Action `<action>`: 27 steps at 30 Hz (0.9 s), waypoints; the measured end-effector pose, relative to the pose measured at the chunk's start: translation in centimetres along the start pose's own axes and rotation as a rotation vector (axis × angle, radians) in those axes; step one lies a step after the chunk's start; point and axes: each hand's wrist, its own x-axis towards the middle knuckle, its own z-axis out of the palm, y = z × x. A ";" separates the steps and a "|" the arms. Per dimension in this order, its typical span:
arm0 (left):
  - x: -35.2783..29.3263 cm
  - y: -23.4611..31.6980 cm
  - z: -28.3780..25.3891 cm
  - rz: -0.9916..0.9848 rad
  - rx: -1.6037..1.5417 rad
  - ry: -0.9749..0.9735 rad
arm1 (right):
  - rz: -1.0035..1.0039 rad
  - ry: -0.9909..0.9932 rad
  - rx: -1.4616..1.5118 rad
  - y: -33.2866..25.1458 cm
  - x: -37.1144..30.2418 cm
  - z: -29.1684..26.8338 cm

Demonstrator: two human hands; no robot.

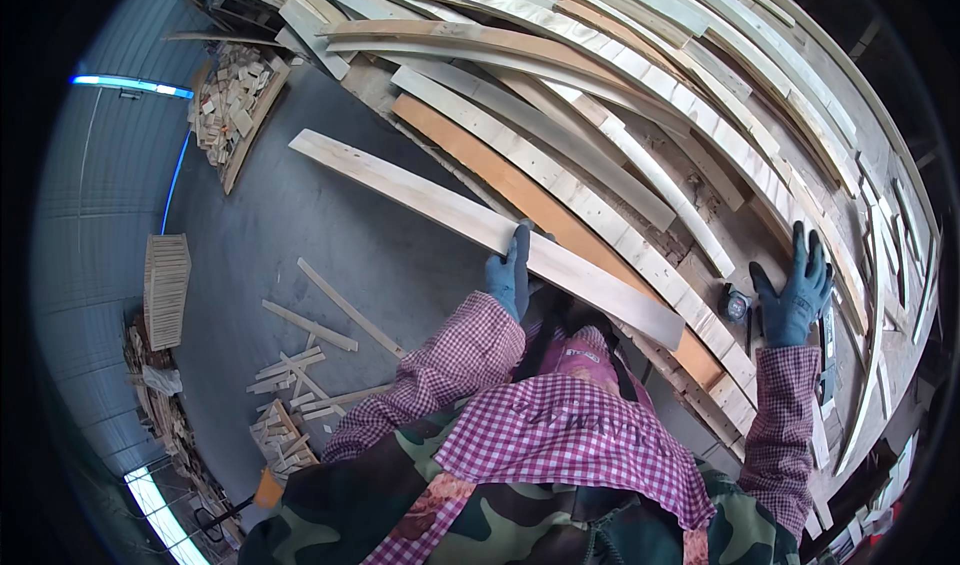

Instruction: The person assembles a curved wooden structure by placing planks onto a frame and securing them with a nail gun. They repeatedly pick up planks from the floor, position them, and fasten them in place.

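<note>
Surface (pixel 700 267), heaped with planks (pixel 575 195). Left hand (pixel 508 280): fingers closed round pale board (pixel 410 194). Right hand (pixel 795 297): fingers spread, right of tape measure (pixel 735 304); contact with planks unclear.

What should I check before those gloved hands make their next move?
1. Left hand gripping the long pale board: ok.
2. Right hand holding nothing: ok, its fingers are spread.
3. Tape measure well away from the right hand: not ok, it lies close beside it.
4. Floor free of loose sticks: not ok, some lie scattered to the left.
5. Long pale board's underside smooth: cannot tell, it's hidden.
</note>
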 end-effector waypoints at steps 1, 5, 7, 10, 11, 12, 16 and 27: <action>0.2 1.4 1.7 -0.249 -0.135 -0.011 | -0.047 -0.085 0.046 -0.8 -1.2 0.5; 2.9 -2.9 4.6 -0.409 -0.203 -0.086 | -0.017 -0.449 0.390 -6.0 -10.4 2.1; 3.1 -4.4 5.9 -0.514 -0.150 -0.029 | 0.030 -0.411 0.249 -7.5 -13.4 3.5; 4.0 -7.7 5.5 -0.595 -0.221 -0.171 | 0.098 -0.411 0.204 -7.2 -15.3 4.6; 3.5 -7.2 6.0 -0.631 -0.229 -0.213 | 0.154 -0.433 0.204 -7.0 -16.0 4.6; 2.8 -7.1 6.6 -0.667 -0.243 -0.259 | 0.190 -0.434 0.157 -6.5 -16.4 4.4; 3.6 -9.8 6.4 -0.409 0.331 -0.704 | 0.244 -0.393 0.069 -4.1 -17.5 6.9; 4.7 -11.7 6.6 -0.695 0.135 -0.370 | 0.258 -0.473 0.282 -7.6 -22.8 8.5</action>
